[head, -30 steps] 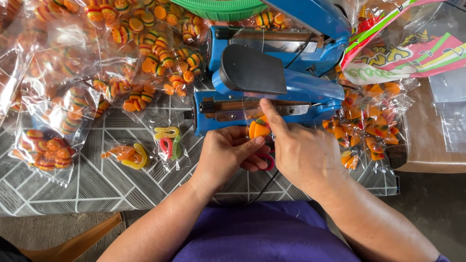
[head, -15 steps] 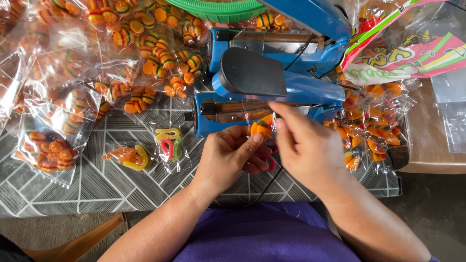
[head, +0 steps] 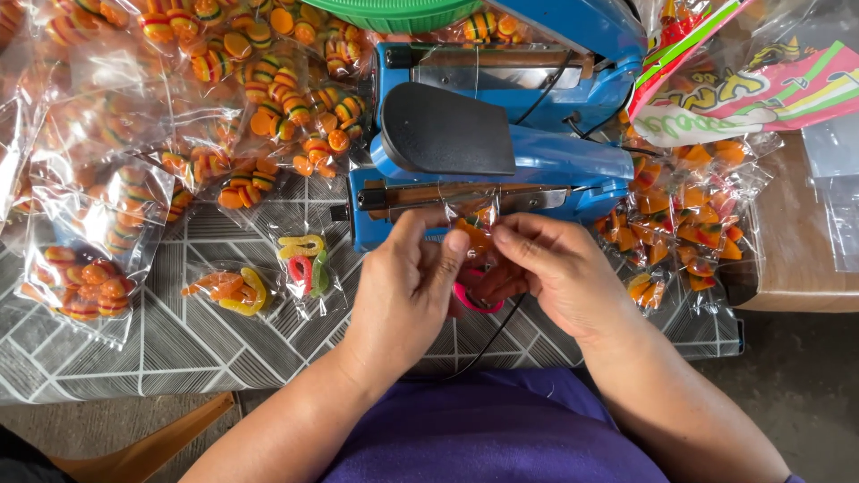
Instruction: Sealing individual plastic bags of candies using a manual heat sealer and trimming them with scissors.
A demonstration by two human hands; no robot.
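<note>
My left hand [head: 407, 286] and my right hand [head: 555, 268] together pinch a small clear bag of gummy candy [head: 472, 240] with orange and pink pieces in it. The bag's top edge lies at the sealing bar of a blue heat sealer [head: 501, 161] straight ahead of my hands. The sealer's dark press arm [head: 447, 134] is raised above the bar.
Two small sealed candy bags [head: 304, 259] [head: 224, 291] lie on the patterned tablecloth [head: 179, 349] to the left. Piles of bagged orange candies [head: 206, 80] fill the far left; more bags [head: 689, 224] lie at the right. A green basket rim [head: 394, 11] is at the top.
Both hands have drawn slightly back toward me with the bag. The right fingers have slid from the sealer bar down onto the bag.
</note>
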